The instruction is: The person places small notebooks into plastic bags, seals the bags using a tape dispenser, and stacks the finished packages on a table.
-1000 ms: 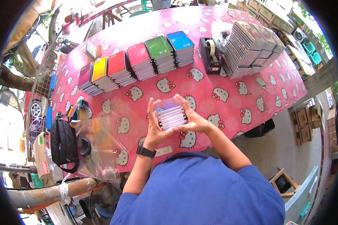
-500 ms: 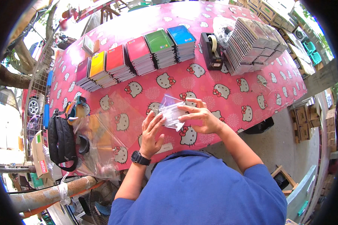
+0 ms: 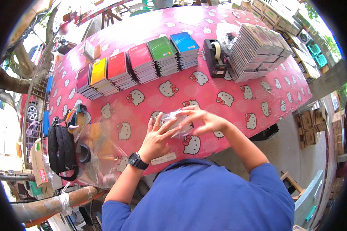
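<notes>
On the pink patterned table cover in front of me lies a small, crumpled, clear plastic packet (image 3: pixel 176 124) with white showing in it. My left hand (image 3: pixel 156 138) rests on its left side, fingers stretched and spread, a dark watch on the wrist. From the right, my right hand (image 3: pixel 204 118) reaches over the packet; its fingertips touch the top and its thumb stands apart. Both hands partly cover the packet, so its contents cannot be made out. A white strip (image 3: pixel 164 158) lies by the table's near edge, just below my left hand.
Stacks of spiral notebooks (image 3: pixel 138 54) in several colours line the far side. A black tape dispenser (image 3: pixel 216 57) stands beside a large pile of spiral-bound books (image 3: pixel 254 52). Clear plastic sheets (image 3: pixel 104 142) and a black bag (image 3: pixel 61 150) lie at the left.
The white contents of the packet showed more openly before; now the packet looks flatter and more covered. My right hand has moved left over it. The white strip is more exposed.
</notes>
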Available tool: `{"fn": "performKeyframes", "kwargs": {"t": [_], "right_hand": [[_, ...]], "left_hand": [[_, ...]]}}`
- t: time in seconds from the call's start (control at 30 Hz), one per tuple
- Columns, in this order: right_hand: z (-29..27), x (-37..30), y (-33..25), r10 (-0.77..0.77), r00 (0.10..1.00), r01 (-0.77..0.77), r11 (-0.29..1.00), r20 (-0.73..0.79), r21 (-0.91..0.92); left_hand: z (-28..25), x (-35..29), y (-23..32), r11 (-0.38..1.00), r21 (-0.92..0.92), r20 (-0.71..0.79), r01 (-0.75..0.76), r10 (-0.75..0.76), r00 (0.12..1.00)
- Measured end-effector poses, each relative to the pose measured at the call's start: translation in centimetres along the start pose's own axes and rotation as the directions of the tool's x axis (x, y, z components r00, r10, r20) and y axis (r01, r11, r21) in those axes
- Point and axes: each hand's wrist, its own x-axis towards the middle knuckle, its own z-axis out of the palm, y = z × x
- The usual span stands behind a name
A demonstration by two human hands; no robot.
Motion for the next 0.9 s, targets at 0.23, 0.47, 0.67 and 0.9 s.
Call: {"fn": "performKeyframes", "kwargs": {"t": [0.23, 0.47, 0.67, 0.9], "right_hand": [[-17.0, -4.0, 13.6, -0.035, 0.135, -0.504, 0.858, -0.99, -0.099], [-17.3, 3.9, 11.9, 0.293, 0.092, -0.839, 0.537, -0.952, 0.084], [-14.8, -4.2, 17.0, 0.27, 0.095, -0.339, 0.914, -0.958, 0.224], [-11.9, 1.3, 11.2, 0.746, 0.613, -0.407, 0.58, -0.259, 0.706]], "left_hand": [[0.3, 0.9, 0.6, 0.997, -0.07, 0.002, -0.024, 0.024, 1.0], [-0.5, -0.7, 0.0, 0.997, -0.045, 0.005, 0.06, -0.059, 0.998], [0.3, 0.6, 0.4, 0.997, -0.078, -0.021, -0.009, 0.007, 1.0], [0.0, -0.4, -0.2, 0.999, -0.048, -0.015, 0.019, -0.02, 1.0]]}}
